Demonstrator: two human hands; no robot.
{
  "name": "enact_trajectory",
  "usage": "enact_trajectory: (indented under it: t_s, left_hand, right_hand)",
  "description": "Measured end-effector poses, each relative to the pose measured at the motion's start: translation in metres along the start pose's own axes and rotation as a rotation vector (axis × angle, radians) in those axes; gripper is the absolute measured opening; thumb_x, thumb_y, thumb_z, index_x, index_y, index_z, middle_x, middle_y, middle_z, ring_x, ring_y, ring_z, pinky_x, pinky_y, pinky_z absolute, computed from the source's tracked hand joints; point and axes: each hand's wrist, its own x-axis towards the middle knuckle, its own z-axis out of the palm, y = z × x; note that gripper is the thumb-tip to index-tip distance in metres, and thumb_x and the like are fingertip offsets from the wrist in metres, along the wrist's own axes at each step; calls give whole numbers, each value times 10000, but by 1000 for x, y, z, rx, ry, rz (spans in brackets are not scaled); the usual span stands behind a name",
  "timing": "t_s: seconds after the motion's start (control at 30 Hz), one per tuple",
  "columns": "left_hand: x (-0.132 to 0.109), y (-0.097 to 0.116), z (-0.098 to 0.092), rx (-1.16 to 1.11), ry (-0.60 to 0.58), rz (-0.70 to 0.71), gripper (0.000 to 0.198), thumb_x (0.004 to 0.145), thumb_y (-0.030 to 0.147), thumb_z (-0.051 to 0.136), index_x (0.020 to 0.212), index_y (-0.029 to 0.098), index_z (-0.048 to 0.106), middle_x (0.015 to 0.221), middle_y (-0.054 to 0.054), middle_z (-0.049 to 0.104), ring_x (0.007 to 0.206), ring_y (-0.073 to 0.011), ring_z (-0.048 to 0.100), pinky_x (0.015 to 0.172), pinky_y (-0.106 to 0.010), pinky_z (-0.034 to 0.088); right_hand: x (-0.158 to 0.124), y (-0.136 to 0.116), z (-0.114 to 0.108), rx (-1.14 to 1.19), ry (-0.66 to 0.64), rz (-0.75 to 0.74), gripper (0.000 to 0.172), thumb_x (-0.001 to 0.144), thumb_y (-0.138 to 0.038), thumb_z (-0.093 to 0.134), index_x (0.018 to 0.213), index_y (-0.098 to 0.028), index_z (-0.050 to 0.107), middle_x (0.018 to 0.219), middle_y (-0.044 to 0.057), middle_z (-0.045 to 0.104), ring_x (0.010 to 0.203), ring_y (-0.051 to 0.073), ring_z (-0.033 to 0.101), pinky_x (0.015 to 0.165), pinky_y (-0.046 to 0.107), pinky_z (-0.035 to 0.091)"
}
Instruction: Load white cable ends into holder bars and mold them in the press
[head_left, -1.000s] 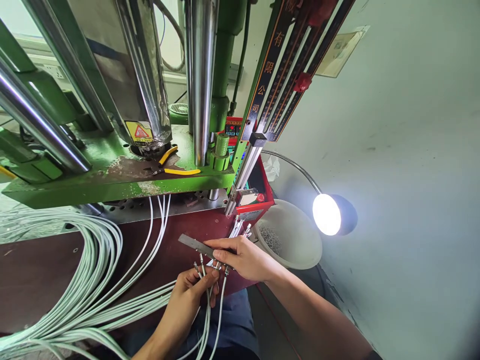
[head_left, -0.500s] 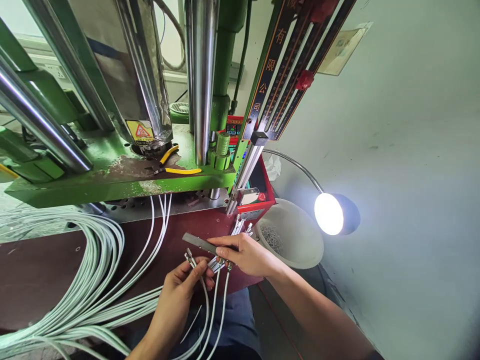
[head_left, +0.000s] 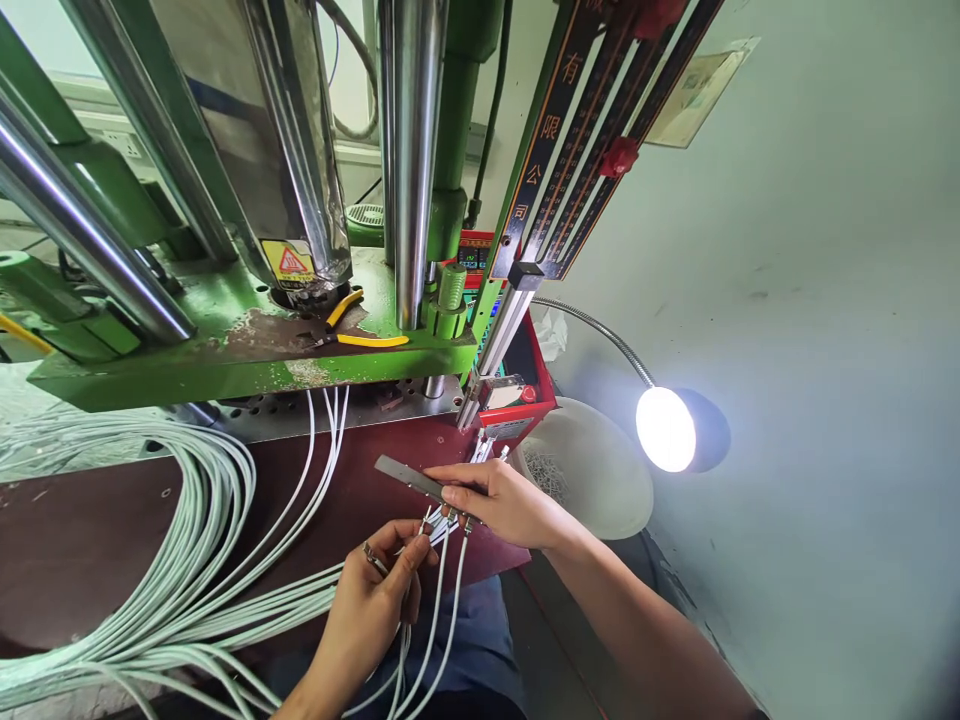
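Observation:
My right hand (head_left: 506,500) grips a flat metal bar (head_left: 401,473) between thumb and fingers. Two white cables (head_left: 441,605) hang down from metal ends at the bar's lower edge, just under the fingertips. Close by on the left, my left hand (head_left: 375,585) is closed, with thumb and forefinger pinching a thin white cable end (head_left: 425,522) that points up at the bar. A second metal-tipped cable end (head_left: 373,558) pokes out between the fingers of this hand. Behind both hands lie more white cable ends (head_left: 484,445), partly hidden.
A large coil of white cables (head_left: 214,480) covers the left of the dark red table (head_left: 82,540). Green press (head_left: 247,375) stands behind, yellow-handled pliers (head_left: 371,341) on its plate. To the right are a white bin (head_left: 615,490) and a lit lamp (head_left: 666,430).
The left hand has turned and shifted its grip: a thin cable end now sits at its fingertips, while a metal tip lies farther back between the fingers. My right hand still holds the bar.

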Motion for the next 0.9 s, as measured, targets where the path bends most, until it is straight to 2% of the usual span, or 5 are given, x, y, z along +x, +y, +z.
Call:
enact_trajectory:
  t_s: [0.1, 0.2, 0.43, 0.7, 0.9]
  left_hand:
    - [0, 0, 0, 22, 9, -5, 441, 756, 592, 641, 653, 166, 597, 455, 53, 469, 362, -46, 325, 383, -194, 216]
    - [1, 0, 0, 33, 23, -23, 461, 771, 602, 608, 614, 170, 572, 398, 88, 330, 371, -41, 217, 390, -199, 149]
    - [5, 2, 0, 107, 82, 57, 342, 718, 468, 660, 572, 173, 566, 463, 45, 461, 451, -80, 344, 458, -225, 266]
    - [6, 8, 1, 112, 127, 44, 335, 727, 452, 605, 538, 186, 529, 438, 45, 451, 464, -93, 362, 492, -234, 276]
    - [8, 6, 4, 41, 146, 22, 283, 714, 418, 665, 593, 177, 579, 445, 52, 488, 435, -84, 373, 470, -223, 285]
  right_hand:
    - [0, -3, 1, -9, -16, -13, 393, 921, -273, 530, 1281, -161, 638, 1160, 44, 716, 1013, 211, 678, 927, 344, 519]
    - [0, -4, 3, -2, -17, -25, 394, 921, -283, 538, 1279, -154, 637, 1227, 42, 686, 1107, 221, 648, 984, 346, 493]
    - [-1, -9, 6, 3, -37, 6, 392, 920, -274, 543, 1287, -174, 634, 1117, 33, 734, 1000, 213, 688, 887, 330, 538]
    - [-1, -7, 10, 15, -28, 18, 390, 919, -292, 554, 1289, -199, 629, 1219, 17, 690, 1116, 230, 653, 965, 353, 507]
    - [0, -4, 12, 0, -5, -37, 393, 919, -311, 557, 1287, -195, 633, 1288, 22, 647, 1175, 224, 617, 1000, 325, 477]
